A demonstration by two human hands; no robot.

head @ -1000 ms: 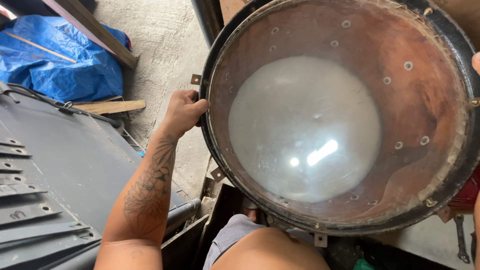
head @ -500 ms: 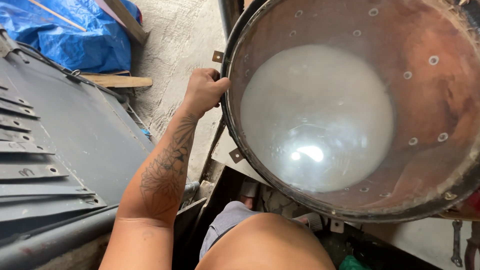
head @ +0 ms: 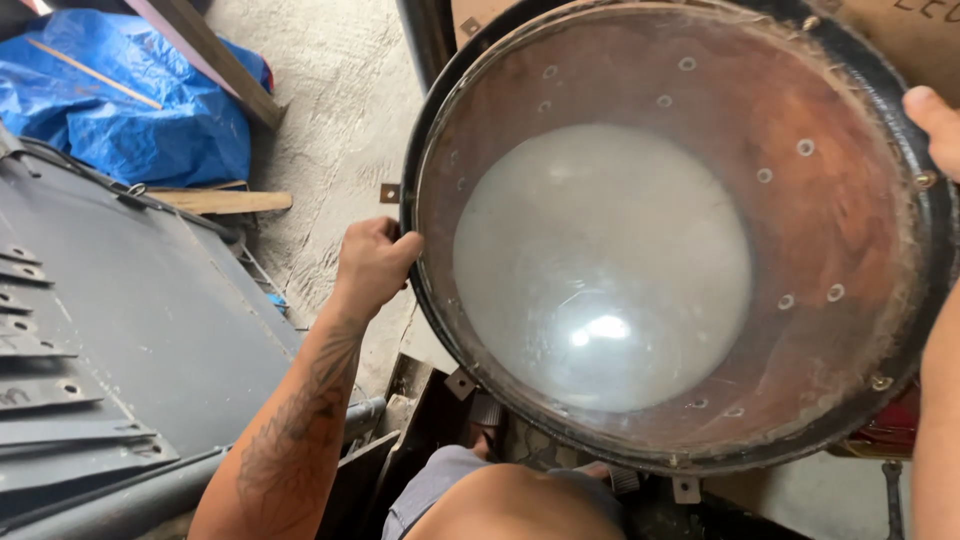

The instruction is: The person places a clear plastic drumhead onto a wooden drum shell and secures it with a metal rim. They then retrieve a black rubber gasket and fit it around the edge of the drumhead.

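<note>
- Left hand (head: 372, 262) is clamped on the near-left edge of the drum shell (head: 860, 240), fingers curled over the black hoop (head: 413, 150), thumb side facing us; a firm grasp, steadying the whole drum from that side
- Right hand (head: 935, 125) only peeks in at the far right edge of the view, a fingertip or thumb resting over the hoop; it touches the drum, but whether it is clenched round the edge I cannot tell, too little of it shows
- One hand on each side makes sense as a hold: the shell is wide and round, and opposite grips keep it from rolling or tipping
- The drum sits tilted, open end up toward the camera, right above the person's knee (head: 520, 510), so we look straight down inside
- Inside, reddish-brown wood wall, a ring of small metal washers (head: 805, 147), and at the bottom the pale translucent drumhead (head: 600, 270) with a bright glint of light through it
- Small metal brackets (head: 389, 193) stick out from the hoop around the outside
- To the left, a dark grey metal panel (head: 150, 320) with flat strips laid on it; beyond it a blue tarp (head: 120, 110) and a wooden plank (head: 220, 202) on the concrete floor (head: 340, 110)
- Cardboard (head: 900, 30) shows behind the drum at top right
</note>
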